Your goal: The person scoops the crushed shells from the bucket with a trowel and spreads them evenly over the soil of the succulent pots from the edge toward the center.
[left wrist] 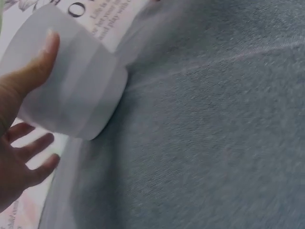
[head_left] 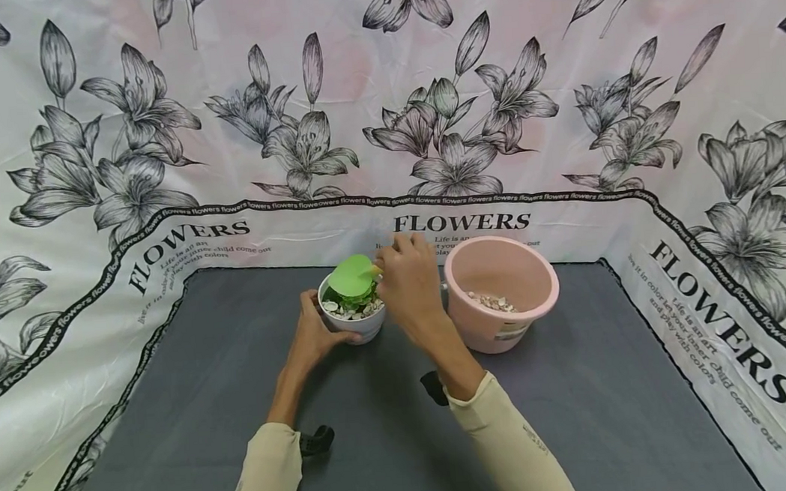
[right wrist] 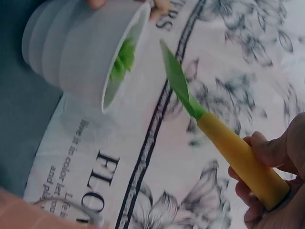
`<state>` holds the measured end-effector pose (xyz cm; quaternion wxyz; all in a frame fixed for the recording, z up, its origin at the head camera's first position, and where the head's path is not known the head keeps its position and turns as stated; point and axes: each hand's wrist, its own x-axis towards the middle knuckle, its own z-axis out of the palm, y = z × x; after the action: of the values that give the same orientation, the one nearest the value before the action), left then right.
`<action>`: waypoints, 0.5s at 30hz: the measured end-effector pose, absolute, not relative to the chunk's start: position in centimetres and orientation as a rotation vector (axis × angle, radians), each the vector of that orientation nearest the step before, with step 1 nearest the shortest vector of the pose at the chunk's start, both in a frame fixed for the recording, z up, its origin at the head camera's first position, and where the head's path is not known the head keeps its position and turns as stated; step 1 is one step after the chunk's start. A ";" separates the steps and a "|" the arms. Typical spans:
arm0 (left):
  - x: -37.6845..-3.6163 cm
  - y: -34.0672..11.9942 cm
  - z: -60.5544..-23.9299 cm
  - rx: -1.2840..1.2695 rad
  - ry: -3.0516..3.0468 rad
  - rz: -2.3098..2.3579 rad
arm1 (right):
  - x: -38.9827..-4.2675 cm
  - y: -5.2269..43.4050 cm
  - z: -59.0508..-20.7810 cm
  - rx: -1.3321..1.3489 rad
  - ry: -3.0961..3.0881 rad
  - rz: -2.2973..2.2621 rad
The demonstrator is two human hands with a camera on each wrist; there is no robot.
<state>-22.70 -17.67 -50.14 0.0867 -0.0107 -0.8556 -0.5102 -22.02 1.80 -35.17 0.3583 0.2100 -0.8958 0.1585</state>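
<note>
A white ribbed flowerpot [head_left: 366,331] stands toward the back of the grey cloth, holding a small green plant [right wrist: 125,58] and pale pebbles. Around its left side my left hand [head_left: 312,334] is placed, thumb along the front wall and fingers spread on the far side. My right hand [head_left: 410,286] grips the yellow handle of a small garden trowel [right wrist: 233,152]. Its green blade is over the pot's mouth in the head view, and in the right wrist view it stands apart from the rim. The blade partly hides the plant from above.
Just right of my right hand stands a pink bucket [head_left: 482,332] with some pebbles [head_left: 494,302] at its bottom. A dark grey cloth [head_left: 378,442] covers the surface. Flower-printed white fabric [head_left: 338,234] rises behind and along the sides.
</note>
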 end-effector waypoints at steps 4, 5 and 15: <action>-22.1 -18.0 -49.6 -0.034 -2.576 -1.509 | -22.0 4.0 -34.6 0.468 -2.328 0.593; -21.9 -18.1 -49.3 -0.036 -2.586 -1.487 | -22.0 4.6 -34.5 0.455 -2.330 0.642; -20.9 -17.5 -46.3 -0.208 -2.517 -1.329 | -21.6 9.2 -33.8 0.323 -2.337 0.959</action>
<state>-20.92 -17.52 -46.33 0.1436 -0.0721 -0.8728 -0.4608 -21.61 9.23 -33.80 0.2933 0.1214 -0.8773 0.3599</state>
